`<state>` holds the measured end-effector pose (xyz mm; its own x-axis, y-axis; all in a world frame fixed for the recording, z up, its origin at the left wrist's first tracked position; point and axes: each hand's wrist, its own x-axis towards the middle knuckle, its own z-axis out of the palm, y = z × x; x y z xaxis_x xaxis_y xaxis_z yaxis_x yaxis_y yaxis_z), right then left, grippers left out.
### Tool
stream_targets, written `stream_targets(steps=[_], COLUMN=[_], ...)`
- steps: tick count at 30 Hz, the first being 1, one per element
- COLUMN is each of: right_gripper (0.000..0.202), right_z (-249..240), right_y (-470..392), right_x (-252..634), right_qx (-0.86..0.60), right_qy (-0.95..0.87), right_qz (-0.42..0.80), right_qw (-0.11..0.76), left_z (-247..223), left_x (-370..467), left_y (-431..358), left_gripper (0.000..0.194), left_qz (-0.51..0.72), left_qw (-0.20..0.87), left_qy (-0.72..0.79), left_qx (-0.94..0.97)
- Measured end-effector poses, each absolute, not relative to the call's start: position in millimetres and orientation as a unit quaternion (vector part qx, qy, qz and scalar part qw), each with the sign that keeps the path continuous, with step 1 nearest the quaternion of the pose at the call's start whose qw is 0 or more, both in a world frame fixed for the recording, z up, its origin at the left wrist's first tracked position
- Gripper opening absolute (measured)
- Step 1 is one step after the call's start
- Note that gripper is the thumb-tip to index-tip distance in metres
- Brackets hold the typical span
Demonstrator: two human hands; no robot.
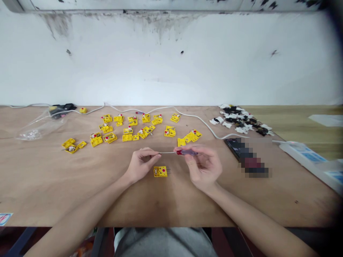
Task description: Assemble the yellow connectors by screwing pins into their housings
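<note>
My right hand (205,166) is closed round the handle of a screwdriver (186,152), red and clear purple, held level above the table with its thin shaft pointing left. At the tip of that shaft, the thumb and forefinger of my left hand (143,164) are pinched together. Whatever lies between them is too small to make out. Below the screwdriver, a yellow plug housing (160,171) with a red button rests on the table, its metal pins facing right. Neither hand touches this housing.
Several opened yellow housings (109,137) are spread across the back of the wooden table (80,192). A clear plastic bag (34,132) lies left; black and white pieces (241,119) are heaped right. A white cable (198,117) runs behind. A phone (235,150) lies right of my hands.
</note>
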<state>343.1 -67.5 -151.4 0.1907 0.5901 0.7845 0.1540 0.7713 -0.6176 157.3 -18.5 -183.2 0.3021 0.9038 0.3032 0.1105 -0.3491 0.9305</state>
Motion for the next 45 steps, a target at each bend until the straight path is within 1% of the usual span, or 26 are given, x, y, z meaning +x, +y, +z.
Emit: stream_targets(steps=[5, 10, 16, 22, 24, 27, 29, 30, 32, 35, 41, 45], right_gripper=[0.029, 0.028, 0.027, 0.025, 0.026, 0.028, 0.03, 0.03, 0.032, 0.032, 0.031, 0.036], right_z=[-158, -160, -154, -157, -159, -162, -165, -166, -169, -172, -175, -177], right_y=[-68, -69, -66, -65, -66, -65, -64, -63, -62, -60, -58, -55], right_x=[345, 346, 346, 349, 350, 353, 355, 355, 355, 355, 354, 352], right_qx=[-0.288, -0.297, -0.303, -0.317, -0.32, -0.333, -0.342, -0.345, -0.347, -0.351, -0.356, -0.356], right_qy=[-0.64, -0.646, -0.623, -0.619, -0.621, -0.626, -0.63, -0.631, -0.634, -0.639, -0.643, -0.635], right_qz=[0.13, 0.11, 0.167, 0.204, 0.216, 0.222, 0.223, 0.226, 0.235, 0.252, 0.251, 0.258], right_qw=[0.7, 0.694, 0.701, 0.689, 0.682, 0.669, 0.661, 0.657, 0.649, 0.637, 0.629, 0.635], left_z=[-182, -180, -182, -182, -180, -178, -178, -178, -179, -182, -183, -183], left_x=[158, 157, 155, 154, 151, 144, 140, 139, 139, 141, 142, 142], left_y=[-19, -19, -19, -19, -18, -15, -14, -13, -13, -14, -15, -15], left_gripper=[0.02, 0.02, 0.014, 0.018, 0.025, 0.049, 0.056, 0.055, 0.044, 0.033, 0.027, 0.028], left_qz=[0.458, 0.46, 0.444, 0.401, 0.366, 0.304, 0.268, 0.254, 0.235, 0.228, 0.232, 0.229], left_qw=[0.451, 0.456, 0.428, 0.429, 0.405, 0.339, 0.295, 0.279, 0.259, 0.247, 0.252, 0.261], left_qy=[0.379, 0.365, 0.34, 0.313, 0.294, 0.275, 0.277, 0.279, 0.281, 0.28, 0.279, 0.28], left_qx=[0.666, 0.669, 0.71, 0.746, 0.785, 0.847, 0.874, 0.883, 0.894, 0.899, 0.897, 0.895])
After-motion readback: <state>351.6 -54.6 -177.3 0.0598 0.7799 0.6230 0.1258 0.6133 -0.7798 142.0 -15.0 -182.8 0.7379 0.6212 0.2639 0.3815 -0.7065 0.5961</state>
